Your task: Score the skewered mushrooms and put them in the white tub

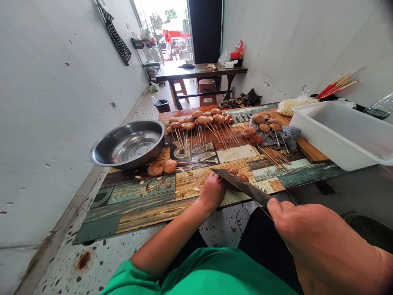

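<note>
My right hand (296, 217) is closed on the handle of a large knife (247, 187). The broad dark blade slants up to the left, its tip over my left hand (212, 191). That hand is curled against brown mushrooms (242, 177) near the table's front edge; the blade partly hides its fingers and the mushrooms. A thin stick shows below the blade, close to my right hand. Two mushrooms on a skewer (170, 166) lie to the left, among pale and brown trimmings (152, 186). Farther back is a heap of skewered mushrooms (202, 119), sticks pointing toward me.
A wide steel basin (129, 160) stands on the table's left. To the right, more mushrooms (264, 127) rest by a grey cloth (291, 136) and loose bamboo skewers (273, 157). A white plastic tub (340, 141) sits beside a wooden board (311, 149).
</note>
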Action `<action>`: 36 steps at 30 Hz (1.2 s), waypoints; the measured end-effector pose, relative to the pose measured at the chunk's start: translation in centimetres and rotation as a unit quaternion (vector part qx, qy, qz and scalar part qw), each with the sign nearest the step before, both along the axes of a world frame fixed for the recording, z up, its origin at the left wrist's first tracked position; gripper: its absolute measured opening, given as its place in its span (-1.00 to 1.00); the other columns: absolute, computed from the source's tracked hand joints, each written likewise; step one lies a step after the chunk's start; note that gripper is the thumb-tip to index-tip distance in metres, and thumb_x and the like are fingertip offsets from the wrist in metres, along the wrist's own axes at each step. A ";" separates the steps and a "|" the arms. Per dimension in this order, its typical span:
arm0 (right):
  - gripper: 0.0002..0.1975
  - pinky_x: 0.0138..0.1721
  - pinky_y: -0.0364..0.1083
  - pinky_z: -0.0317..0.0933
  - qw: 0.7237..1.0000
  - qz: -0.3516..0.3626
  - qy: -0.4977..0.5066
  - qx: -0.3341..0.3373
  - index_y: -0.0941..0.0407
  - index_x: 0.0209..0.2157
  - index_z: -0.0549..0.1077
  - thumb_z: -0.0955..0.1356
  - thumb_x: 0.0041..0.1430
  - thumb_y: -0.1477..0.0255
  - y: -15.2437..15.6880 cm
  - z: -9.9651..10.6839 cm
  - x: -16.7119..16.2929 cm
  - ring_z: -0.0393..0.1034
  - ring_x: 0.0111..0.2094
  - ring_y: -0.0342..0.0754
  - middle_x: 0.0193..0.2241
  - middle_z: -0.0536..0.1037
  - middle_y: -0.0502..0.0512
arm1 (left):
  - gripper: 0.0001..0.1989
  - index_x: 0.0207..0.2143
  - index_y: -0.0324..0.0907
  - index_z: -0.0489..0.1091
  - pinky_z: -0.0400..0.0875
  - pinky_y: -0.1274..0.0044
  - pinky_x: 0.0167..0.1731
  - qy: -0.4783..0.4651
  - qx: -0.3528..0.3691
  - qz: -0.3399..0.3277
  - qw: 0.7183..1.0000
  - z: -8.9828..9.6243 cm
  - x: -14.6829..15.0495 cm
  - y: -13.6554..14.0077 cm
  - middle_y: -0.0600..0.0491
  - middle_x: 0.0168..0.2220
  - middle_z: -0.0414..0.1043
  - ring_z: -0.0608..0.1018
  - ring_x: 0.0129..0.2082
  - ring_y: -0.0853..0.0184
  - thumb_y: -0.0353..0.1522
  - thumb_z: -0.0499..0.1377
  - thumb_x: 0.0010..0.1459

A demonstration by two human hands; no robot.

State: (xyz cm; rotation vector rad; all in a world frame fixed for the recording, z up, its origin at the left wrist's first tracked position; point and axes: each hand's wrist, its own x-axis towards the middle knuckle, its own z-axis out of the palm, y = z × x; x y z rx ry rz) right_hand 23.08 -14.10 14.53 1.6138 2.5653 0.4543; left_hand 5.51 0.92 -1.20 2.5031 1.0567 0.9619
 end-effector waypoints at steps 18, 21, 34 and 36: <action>-0.67 -0.75 -0.14 0.22 0.994 0.038 -0.101 -0.028 0.17 -0.51 0.59 0.29 -0.20 0.81 -0.1 0.9 -0.7 0.42 -0.66 0.02 -0.59 0.52 0.19 | -0.60 0.01 -0.18 0.52 0.61 0.37 -0.07 0.028 0.089 0.009 0.996 -1.6 0.0 -0.1 -0.10 -0.05 0.58 0.61 -0.06 0.12 -0.61 0.12 0.17; -0.64 -0.72 -0.14 0.25 0.981 0.006 -0.154 -0.116 0.15 -0.46 0.60 0.29 -0.15 0.82 0.2 1.5 -1.4 0.49 -0.60 0.06 -0.50 0.59 0.24 | -0.65 -0.07 -0.22 0.55 0.61 0.33 -0.07 0.046 0.089 -0.002 0.995 -2.0 0.0 0.1 -0.12 -0.10 0.60 0.61 -0.07 0.09 -0.60 0.11 0.17; -0.60 -0.65 -0.15 0.09 0.963 -0.113 -0.135 -0.203 0.26 -0.33 0.59 0.22 0.04 0.88 3.3 2.8 -5.3 0.62 -0.41 0.11 -0.39 0.64 0.29 | -0.65 0.07 -0.13 0.46 0.58 0.32 0.01 0.023 0.049 -0.020 0.998 -0.5 0.0 0.0 -0.06 0.03 0.57 0.60 0.02 0.12 -0.53 0.10 0.30; -0.61 -0.65 -0.11 0.06 0.966 -0.112 -0.120 -0.199 0.25 -0.31 0.58 0.23 0.02 0.87 3.5 3.2 -4.7 0.61 -0.41 0.13 -0.41 0.63 0.28 | -0.76 -0.08 -0.15 0.52 0.59 0.34 -0.03 0.036 0.060 -0.008 0.997 -0.5 0.1 0.0 -0.06 -0.08 0.60 0.62 -0.05 0.14 -0.52 0.13 0.30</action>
